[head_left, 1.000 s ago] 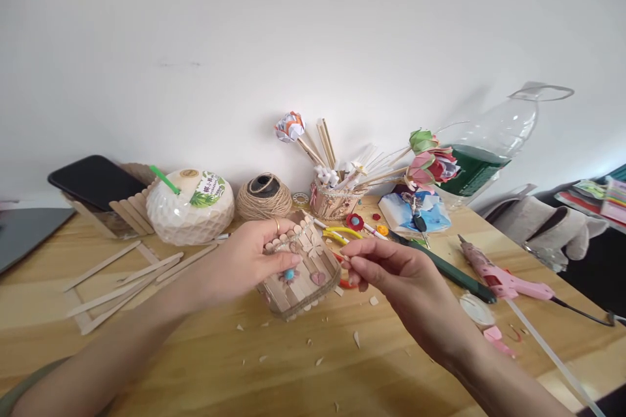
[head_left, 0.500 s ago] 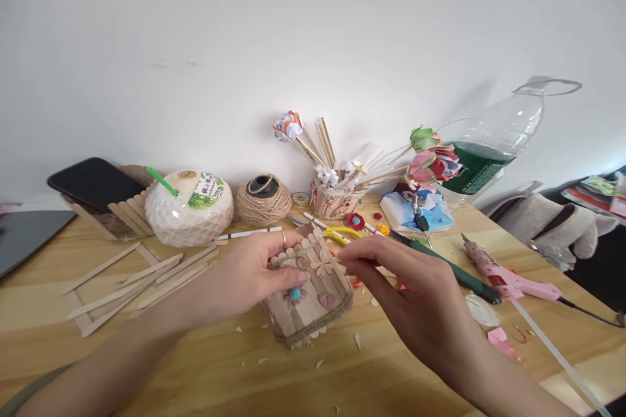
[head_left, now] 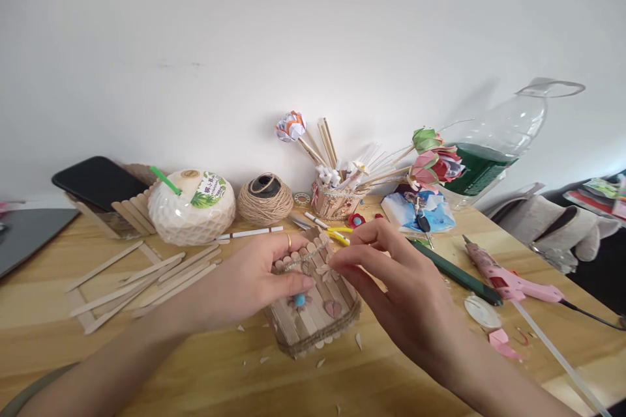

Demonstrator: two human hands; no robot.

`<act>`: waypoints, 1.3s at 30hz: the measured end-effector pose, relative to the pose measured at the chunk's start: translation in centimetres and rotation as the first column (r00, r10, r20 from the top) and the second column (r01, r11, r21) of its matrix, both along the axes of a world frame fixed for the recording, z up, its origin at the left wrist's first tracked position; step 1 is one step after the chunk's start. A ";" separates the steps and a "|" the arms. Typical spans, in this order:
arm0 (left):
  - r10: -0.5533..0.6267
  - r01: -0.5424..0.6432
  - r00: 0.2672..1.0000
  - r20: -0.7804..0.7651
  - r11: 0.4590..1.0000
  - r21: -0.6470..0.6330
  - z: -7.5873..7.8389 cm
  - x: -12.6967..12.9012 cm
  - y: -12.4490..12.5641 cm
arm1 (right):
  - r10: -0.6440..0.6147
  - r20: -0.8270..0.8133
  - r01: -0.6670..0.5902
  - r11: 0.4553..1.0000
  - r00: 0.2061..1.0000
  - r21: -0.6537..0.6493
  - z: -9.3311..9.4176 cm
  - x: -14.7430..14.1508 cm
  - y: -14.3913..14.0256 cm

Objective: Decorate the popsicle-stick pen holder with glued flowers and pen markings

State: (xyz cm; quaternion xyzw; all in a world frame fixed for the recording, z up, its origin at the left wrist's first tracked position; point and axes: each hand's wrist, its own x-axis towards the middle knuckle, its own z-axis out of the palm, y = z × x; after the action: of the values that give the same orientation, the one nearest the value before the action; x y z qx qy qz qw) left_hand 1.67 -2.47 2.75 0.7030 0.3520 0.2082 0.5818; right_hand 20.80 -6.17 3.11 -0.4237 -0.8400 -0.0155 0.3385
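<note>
Head view, looking down on a wooden table [head_left: 205, 371]; left hand [head_left: 254, 280] curled round the near-left side of a small holder made of craft sticks [head_left: 315, 309], thumb laid across its front just above a blue bead [head_left: 300, 300], fingers wrapped behind the rim, a ring on one of them; holder tilted, open top toward the wall, base bound with a twine band, resting on the table at centre between both hands; right hand [head_left: 405, 293] reaching in from the right, fingertips [head_left: 337, 260] pinched together at the holder's upper rim, seemingly on a thin beaded strand [head_left: 306, 259] running along the stick tops; cannot tell whether anything else is pinched there.

Loose craft sticks [head_left: 147, 277] spread to the left; behind them a white coconut drink [head_left: 192, 205] with a green straw, then a ball of jute twine [head_left: 265, 197]; further back, a decorated cup of paper flowers [head_left: 337, 192] against the wall; dark phone [head_left: 95, 179] propped at far left; pink glue gun [head_left: 508, 277] lying to the right, well apart from the hands; clear plastic bottle [head_left: 493, 143] with a green label leaning behind it; small wood shavings scattered near the holder.
</note>
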 end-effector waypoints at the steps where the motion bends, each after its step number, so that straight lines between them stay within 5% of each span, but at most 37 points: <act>1: -0.003 0.003 1.000 -0.003 1.000 0.007 0.0 0.0 0.0 | 0.007 0.005 -0.007 1.000 1.000 -0.002 0.0 0.0 0.0; 16: 0.021 -0.017 0.999 0.049 0.997 -0.070 0.0 -0.3 -0.1 | 0.091 0.107 -0.092 0.996 0.990 -0.004 0.2 0.6 -0.5; 31: 0.067 -0.049 0.988 0.136 0.989 -0.136 0.2 0.4 -1.1 | 0.123 -0.189 -0.109 0.990 0.974 0.084 -2.5 0.3 -1.0; 39: 0.225 -0.212 0.969 0.107 0.970 -0.119 -0.4 1.4 -1.3 | 0.155 -0.233 -0.142 0.987 0.960 0.069 -3.3 0.1 -0.9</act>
State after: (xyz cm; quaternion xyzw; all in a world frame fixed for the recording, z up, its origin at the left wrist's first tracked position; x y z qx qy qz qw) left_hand 3.06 -3.80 2.39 0.6141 0.4026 0.2936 0.6120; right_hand 20.91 -7.04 -0.21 -0.3494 -0.8223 0.0391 0.4474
